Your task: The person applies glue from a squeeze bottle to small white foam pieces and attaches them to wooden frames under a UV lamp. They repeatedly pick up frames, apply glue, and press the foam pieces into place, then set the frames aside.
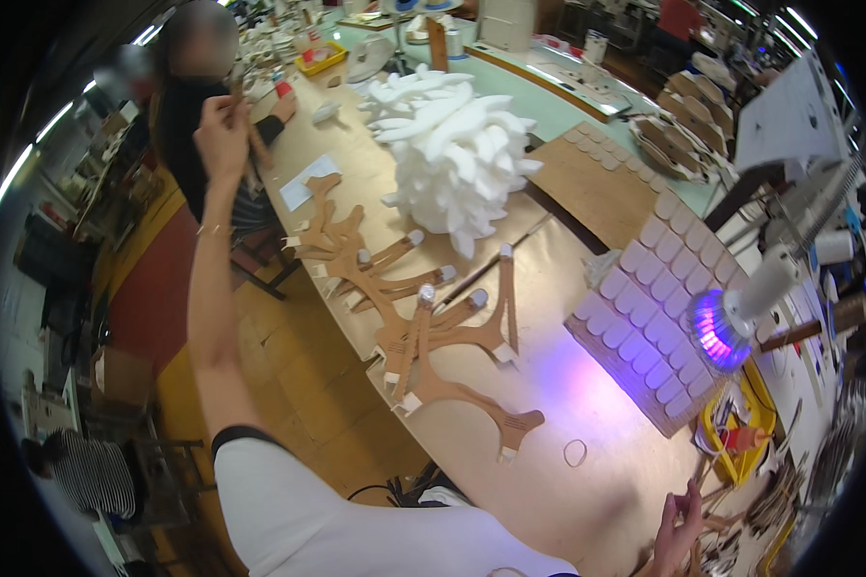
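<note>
My left hand (pixel 223 139) is raised at the far left end of the table, its fingers closed around a brown strap piece (pixel 258 149) that hangs down from them. At the lower right, my right hand (pixel 676 527) has its fingers apart beside a pile of thin brown strips (pixel 755 505); nothing shows clearly in it. Between my arms lie several brown forked strap pieces (pixel 457 389) with pale ends, overlapping in a row along the near table edge. A thin ring (pixel 574 453) rests on the tabletop.
Beyond the straps stands a heap of white foam pieces (pixel 462 154). A board with rows of rounded pale pieces (pixel 645 317) lies right, under a lamp (pixel 722 332) glowing purple. Near it is a yellow basket (pixel 765 423). A person in dark clothes (pixel 188 125) sits at the far left.
</note>
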`<state>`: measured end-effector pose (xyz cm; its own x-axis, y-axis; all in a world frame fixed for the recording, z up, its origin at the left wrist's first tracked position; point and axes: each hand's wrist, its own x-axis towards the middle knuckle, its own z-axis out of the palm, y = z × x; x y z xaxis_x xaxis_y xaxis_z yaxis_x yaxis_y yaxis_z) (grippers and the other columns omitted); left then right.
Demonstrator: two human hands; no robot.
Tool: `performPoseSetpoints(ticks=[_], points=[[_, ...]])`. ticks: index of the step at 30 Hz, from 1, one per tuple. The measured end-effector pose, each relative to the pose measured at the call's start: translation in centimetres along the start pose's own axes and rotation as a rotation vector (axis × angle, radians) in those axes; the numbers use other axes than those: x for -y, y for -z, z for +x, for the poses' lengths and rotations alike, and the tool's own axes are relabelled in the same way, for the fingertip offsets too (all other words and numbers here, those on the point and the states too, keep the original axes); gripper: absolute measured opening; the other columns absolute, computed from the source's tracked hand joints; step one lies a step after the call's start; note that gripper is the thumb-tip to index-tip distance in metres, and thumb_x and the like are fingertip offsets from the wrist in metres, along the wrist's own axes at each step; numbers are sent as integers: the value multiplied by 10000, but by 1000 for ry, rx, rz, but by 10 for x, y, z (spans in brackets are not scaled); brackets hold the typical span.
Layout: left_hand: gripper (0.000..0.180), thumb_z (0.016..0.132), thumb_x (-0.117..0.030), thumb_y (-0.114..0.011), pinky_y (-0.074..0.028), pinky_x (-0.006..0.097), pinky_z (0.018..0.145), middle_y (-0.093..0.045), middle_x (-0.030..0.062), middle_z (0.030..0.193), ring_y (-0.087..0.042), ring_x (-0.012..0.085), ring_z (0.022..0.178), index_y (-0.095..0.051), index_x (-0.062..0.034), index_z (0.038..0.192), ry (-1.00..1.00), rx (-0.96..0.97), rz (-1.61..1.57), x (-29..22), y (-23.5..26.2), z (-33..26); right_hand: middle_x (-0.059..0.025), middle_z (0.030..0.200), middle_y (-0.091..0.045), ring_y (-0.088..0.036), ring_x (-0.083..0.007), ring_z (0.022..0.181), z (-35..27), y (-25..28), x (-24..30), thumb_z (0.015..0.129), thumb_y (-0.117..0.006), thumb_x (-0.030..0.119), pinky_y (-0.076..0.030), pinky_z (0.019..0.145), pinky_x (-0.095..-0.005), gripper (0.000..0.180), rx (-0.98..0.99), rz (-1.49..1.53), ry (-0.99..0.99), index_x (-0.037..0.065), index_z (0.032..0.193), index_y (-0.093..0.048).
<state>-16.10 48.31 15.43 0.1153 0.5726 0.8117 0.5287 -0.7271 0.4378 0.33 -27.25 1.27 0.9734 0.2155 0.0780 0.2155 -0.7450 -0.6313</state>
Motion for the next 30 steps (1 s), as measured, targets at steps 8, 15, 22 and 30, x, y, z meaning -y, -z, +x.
performPoseSetpoints(ticks=[8, 15, 22, 30], points=[[109, 879, -47, -633, -456, 205, 609, -689, 80, 839, -625, 74, 720, -548, -11, 937, -173, 325, -143, -196, 136, -133, -74, 845, -621, -571, -166, 802, -4, 2, 19, 852, -649, 96, -444, 792, -315, 398, -4, -13, 18, 26, 1234, -562], [93, 848, -13, -645, -497, 227, 537, -668, 54, 744, -636, 87, 601, -584, -43, 911, 165, 617, -420, -282, 163, -255, -100, 1005, -650, -608, -196, 955, -16, -37, 68, 792, -721, 156, -461, 821, -324, 454, 315, 427, 227, 37, 1209, -583], [143, 863, -73, -642, -528, 290, 534, -656, 103, 809, -663, 203, 619, -585, -33, 988, -72, 977, -765, -347, 139, -336, -101, 1166, -600, -567, -217, 1056, -35, -61, 95, 775, -759, 371, -442, 879, -344, 686, 559, 982, 375, 17, 1297, -487], [315, 895, -198, -606, -507, 387, 780, -672, 138, 980, -647, 325, 912, -590, -20, 1154, -2, 1403, -1104, -361, 102, -387, -71, 1036, -629, -601, -152, 969, -50, -54, 50, 857, -702, 215, -471, 812, -267, 430, 383, 1040, -20, -17, 1181, -542]])
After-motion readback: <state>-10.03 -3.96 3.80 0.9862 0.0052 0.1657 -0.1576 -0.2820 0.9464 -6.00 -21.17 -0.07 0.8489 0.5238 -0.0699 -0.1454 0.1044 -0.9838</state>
